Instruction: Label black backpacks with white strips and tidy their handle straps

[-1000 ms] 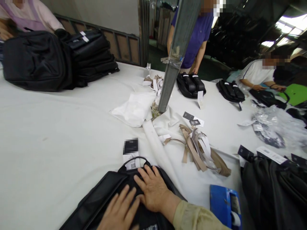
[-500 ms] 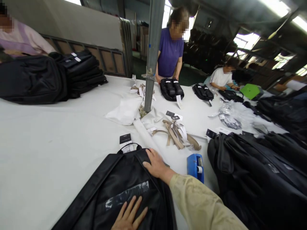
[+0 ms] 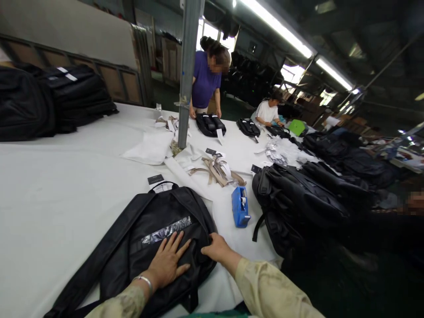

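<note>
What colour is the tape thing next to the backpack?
The tape dispenser is bright blue, seen best in the head view.

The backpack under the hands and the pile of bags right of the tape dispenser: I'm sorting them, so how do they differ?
The backpack lies single and flat, both hands pressing it; the pile of bags is heaped, bulging and untouched. Both are black, on the white table.

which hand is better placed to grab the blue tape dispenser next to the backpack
Right, probably. The right hand grips the black backpack's near edge, on the blue tape dispenser's side; the left hand lies flat farther away.
</note>
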The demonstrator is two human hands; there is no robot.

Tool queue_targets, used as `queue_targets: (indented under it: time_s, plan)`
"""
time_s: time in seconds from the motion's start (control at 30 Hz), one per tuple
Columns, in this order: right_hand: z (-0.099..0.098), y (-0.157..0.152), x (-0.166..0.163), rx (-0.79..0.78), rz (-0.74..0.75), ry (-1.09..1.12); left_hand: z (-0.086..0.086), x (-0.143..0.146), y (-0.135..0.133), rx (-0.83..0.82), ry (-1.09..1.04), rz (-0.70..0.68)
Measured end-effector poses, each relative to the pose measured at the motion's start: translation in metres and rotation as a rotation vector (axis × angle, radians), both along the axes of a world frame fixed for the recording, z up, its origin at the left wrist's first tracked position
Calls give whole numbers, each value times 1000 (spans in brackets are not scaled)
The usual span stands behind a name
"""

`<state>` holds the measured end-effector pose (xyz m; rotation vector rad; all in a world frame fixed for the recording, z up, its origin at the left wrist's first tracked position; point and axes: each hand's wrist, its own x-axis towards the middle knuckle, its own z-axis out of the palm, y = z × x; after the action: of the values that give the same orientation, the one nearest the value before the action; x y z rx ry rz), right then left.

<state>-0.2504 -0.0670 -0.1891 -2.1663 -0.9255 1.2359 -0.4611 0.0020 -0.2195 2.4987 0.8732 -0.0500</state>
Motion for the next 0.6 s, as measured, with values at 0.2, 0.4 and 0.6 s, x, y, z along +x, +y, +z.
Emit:
queue_targets:
  time_s: [0.2,0.4,0.6]
  plan:
    - [38,17,28,118,-104,-113,22,7,-15,-21,7,64]
    - [75,49,65,330,-77,80,-13,15,-61,-57,150,-34]
    - [100,73,84,683,206,-51,-11,5,-58,-143,130,30]
